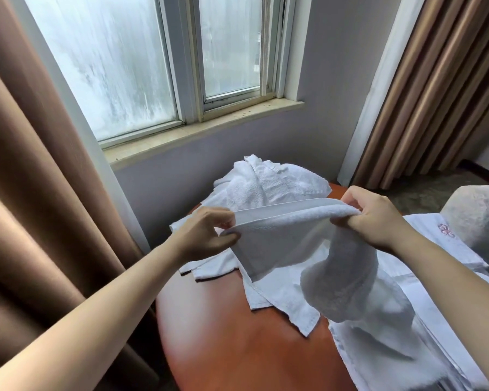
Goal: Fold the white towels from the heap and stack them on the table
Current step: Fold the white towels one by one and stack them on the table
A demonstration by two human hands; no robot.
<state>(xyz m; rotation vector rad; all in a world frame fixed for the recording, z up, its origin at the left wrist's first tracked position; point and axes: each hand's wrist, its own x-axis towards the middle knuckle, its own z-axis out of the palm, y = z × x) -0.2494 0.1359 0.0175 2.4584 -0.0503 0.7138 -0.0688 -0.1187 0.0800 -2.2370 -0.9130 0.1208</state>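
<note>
A white towel (288, 235) hangs stretched between two hands above the orange bench (237, 348): the left hand (206, 232) pinches one corner, the right hand (376, 218) grips the other, with the heap (266, 182) behind.

The table (232, 342) is cut off by the lower edge and partly hidden under loose towels (280, 294). The heap (266, 182) is partly masked by the held towel (283, 235). A red emblem (446, 230) is too small to be read; the view through the window (119, 66) is blurred.
</note>
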